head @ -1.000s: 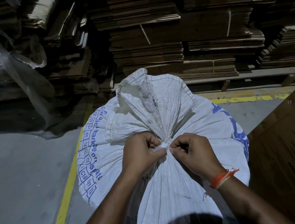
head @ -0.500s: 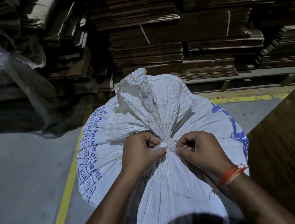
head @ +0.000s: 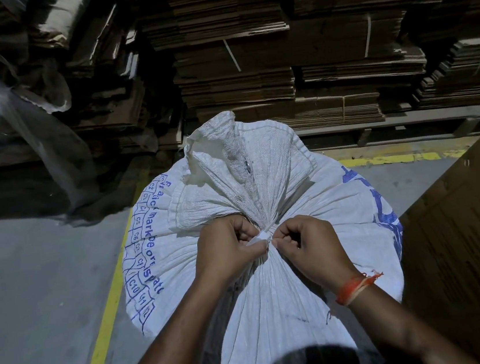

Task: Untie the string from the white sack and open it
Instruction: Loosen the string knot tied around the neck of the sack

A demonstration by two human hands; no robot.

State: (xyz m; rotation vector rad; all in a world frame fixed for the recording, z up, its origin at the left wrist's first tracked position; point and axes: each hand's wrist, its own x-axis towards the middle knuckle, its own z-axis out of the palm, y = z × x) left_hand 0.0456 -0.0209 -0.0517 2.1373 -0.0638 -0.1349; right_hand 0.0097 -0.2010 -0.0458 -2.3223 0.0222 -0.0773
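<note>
A large white woven sack (head: 277,298) with blue print stands in front of me, its top gathered into a bunched neck that fans out beyond the tie. A white string (head: 262,236) binds the neck where the folds meet. My left hand (head: 229,249) pinches the string's knot from the left. My right hand (head: 310,248), with an orange thread on the wrist, pinches at the same knot from the right. The two sets of fingertips nearly touch. Most of the knot is hidden under my fingers.
Stacks of flattened cardboard (head: 248,60) on pallets rise behind the sack. A brown cardboard sheet (head: 467,244) leans at the right. Clear plastic wrap (head: 13,119) hangs at the left. A yellow floor line (head: 104,319) runs along the grey concrete floor left of the sack.
My right hand drew a little away to the right, then came back against the knot. My left hand has stayed on the string.
</note>
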